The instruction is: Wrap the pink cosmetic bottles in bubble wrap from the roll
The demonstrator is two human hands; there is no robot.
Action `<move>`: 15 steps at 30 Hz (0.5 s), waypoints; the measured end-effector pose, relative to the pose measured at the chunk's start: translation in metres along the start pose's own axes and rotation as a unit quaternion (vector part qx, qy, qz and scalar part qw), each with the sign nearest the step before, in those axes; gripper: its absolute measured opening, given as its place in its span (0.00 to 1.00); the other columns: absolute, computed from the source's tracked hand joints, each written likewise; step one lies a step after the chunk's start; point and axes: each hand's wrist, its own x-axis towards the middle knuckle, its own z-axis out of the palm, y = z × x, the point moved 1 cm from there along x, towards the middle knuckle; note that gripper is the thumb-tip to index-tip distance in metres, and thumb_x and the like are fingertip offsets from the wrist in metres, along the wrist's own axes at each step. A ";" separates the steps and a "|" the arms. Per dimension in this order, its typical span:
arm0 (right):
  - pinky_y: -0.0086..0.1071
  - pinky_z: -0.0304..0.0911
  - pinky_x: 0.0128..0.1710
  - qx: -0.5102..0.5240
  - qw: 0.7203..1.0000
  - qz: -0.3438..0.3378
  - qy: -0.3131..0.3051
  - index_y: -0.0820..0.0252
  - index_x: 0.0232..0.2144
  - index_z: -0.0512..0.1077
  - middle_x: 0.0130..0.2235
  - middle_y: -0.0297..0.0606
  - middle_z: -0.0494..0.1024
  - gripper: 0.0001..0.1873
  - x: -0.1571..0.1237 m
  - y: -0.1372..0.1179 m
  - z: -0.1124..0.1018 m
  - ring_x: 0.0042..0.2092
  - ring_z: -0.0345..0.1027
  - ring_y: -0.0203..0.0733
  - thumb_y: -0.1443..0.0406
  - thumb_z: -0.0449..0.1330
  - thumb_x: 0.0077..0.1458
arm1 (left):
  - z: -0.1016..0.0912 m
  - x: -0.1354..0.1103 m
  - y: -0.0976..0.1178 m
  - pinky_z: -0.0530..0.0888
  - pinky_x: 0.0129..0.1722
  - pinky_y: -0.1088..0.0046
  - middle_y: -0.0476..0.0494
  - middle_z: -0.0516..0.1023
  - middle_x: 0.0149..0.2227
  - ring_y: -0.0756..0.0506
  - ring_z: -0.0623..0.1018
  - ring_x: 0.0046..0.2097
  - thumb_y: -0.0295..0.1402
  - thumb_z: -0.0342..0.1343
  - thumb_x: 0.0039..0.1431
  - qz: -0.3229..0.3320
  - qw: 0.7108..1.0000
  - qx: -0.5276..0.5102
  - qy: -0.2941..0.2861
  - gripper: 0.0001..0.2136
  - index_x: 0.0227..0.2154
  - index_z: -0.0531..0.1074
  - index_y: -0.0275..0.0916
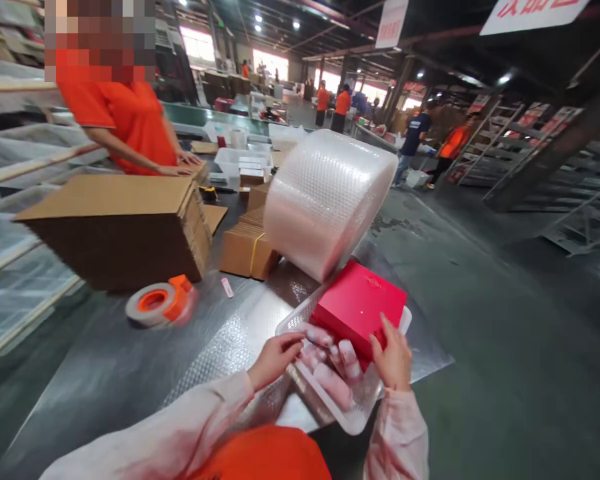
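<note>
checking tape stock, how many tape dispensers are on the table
1: the orange tape dispenser lies left of the bubble wrap roll, before the cardboard stack. Others may be hidden.

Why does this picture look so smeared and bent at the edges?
Head view: motion blur smears the tape dispenser and cardboard stack; the wide lens bends shelves and floor outward; bright far windows glare; the red box between left hand and right hand stays fairly sharp.

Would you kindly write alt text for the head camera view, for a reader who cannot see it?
Two hands, the left hand and the right hand, hold a red rectangular gift box in a clear plastic tray over a bubble wrap sheet on a grey table. Behind are a large bubble wrap roll, an orange tape dispenser and flat cardboard boxes.
</note>
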 end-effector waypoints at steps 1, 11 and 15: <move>0.57 0.66 0.63 -0.042 0.999 0.014 0.031 0.59 0.59 0.78 0.62 0.55 0.78 0.33 0.007 0.017 -0.005 0.63 0.70 0.62 0.50 0.55 0.58 | -0.023 -0.009 -0.015 0.83 0.45 0.59 0.34 0.86 0.46 0.39 0.85 0.42 0.45 0.57 0.62 0.013 0.996 0.076 0.038 0.22 0.51 0.82 0.36; 0.55 0.69 0.56 0.028 0.971 -0.043 0.232 0.65 0.49 0.77 0.48 0.59 0.80 0.40 -0.003 0.010 0.020 0.52 0.74 0.62 0.34 0.56 0.59 | -0.130 -0.127 -0.140 0.57 0.70 0.28 0.37 0.55 0.77 0.26 0.55 0.78 0.40 0.51 0.71 -0.117 0.791 0.600 -0.026 0.28 0.73 0.63 0.50; 0.54 0.69 0.56 0.020 0.976 -0.194 0.092 0.59 0.50 0.77 0.50 0.54 0.81 0.28 -0.053 -0.037 0.070 0.52 0.74 0.59 0.43 0.56 0.66 | -0.141 -0.113 -0.137 0.49 0.72 0.26 0.38 0.50 0.78 0.27 0.52 0.79 0.42 0.52 0.73 -0.111 0.792 0.599 -0.041 0.29 0.74 0.59 0.51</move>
